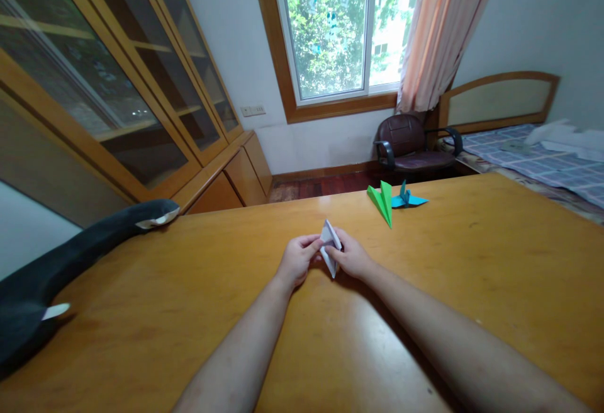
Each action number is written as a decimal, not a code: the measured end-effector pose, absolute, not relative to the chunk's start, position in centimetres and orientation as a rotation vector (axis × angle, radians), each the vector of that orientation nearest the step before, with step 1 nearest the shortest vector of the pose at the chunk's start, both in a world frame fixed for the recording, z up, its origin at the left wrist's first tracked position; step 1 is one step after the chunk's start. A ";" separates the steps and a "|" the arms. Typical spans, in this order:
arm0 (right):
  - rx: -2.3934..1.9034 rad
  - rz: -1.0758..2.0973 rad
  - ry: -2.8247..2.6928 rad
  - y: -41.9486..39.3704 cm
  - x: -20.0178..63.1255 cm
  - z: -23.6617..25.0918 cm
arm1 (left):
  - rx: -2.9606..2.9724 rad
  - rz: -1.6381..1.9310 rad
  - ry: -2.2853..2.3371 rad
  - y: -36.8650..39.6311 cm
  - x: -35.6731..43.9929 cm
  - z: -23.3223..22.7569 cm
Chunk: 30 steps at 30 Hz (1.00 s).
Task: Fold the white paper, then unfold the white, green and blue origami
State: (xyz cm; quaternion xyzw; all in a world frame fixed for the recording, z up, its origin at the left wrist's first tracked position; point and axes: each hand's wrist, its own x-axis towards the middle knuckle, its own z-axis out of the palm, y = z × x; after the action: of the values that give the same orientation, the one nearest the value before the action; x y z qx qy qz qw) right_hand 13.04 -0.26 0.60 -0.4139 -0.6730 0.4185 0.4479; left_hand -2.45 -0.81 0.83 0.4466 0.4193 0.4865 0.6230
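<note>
Paper, a folded white piece point(329, 246), sat pinched between your left hand point(296, 260) and right hand point(352, 257) just above the tabletop point(472, 262), both clamped on it, its long axis running away from you, each hand equally near.

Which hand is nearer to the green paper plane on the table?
Right. The right hand lies just below-left of the green paper plane; the left hand is farther left.

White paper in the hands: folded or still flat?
Folded. The white paper shows creased, layered flaps tapering to a point, pinched between the left hand and right hand over the table.
</note>
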 end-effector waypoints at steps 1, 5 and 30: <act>-1.022 1.035 -1.677 -0.2 13.1 0.6 | 1.051 1.117 0.978 -0.9 -2.4 0.9; -1.006 1.030 -1.700 -0.2 13.2 0.6 | 1.184 1.100 1.040 -1.1 -2.2 1.2; -0.996 0.367 -2.061 -0.7 15.2 1.7 | 1.181 1.066 0.978 -1.1 -3.0 0.6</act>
State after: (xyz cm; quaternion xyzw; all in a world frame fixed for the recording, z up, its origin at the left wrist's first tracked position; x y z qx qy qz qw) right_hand 15.19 -0.72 1.73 -0.3938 -0.8147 0.1451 0.4003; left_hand -2.96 -1.06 0.61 0.5085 0.4209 0.4589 0.5948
